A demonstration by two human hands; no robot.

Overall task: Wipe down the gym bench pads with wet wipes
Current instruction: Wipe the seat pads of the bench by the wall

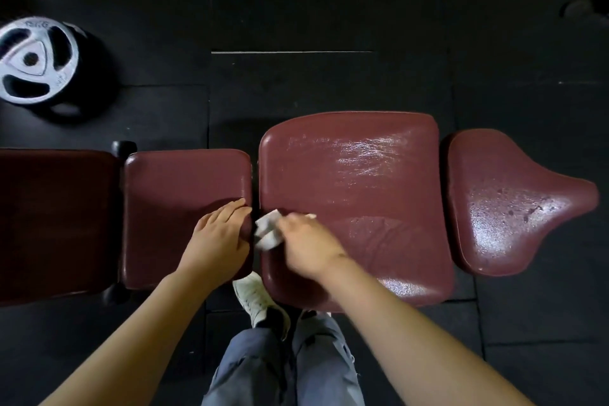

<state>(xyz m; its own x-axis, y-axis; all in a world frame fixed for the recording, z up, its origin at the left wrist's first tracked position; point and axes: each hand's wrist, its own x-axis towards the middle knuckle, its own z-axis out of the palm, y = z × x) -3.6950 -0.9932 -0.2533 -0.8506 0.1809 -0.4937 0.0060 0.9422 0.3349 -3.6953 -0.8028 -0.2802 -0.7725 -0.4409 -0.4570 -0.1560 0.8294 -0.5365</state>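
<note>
A maroon gym bench runs left to right below me in several pads. The large middle pad (356, 181) shines with wet streaks. My right hand (308, 249) holds a crumpled white wet wipe (267, 234) against this pad's left edge, by the gap between pads. My left hand (219, 237) rests flat, fingers straight, on the right edge of the smaller pad (178, 188) to the left. A tapered seat pad (507, 204) lies at the right, speckled with droplets. A darker pad (56, 221) sits at the far left.
Black rubber floor tiles (329, 10) surround the bench. A silver weight plate (34, 59) lies on the floor at the upper left. My legs in grey trousers and a white shoe (255, 297) stand close against the bench's near side.
</note>
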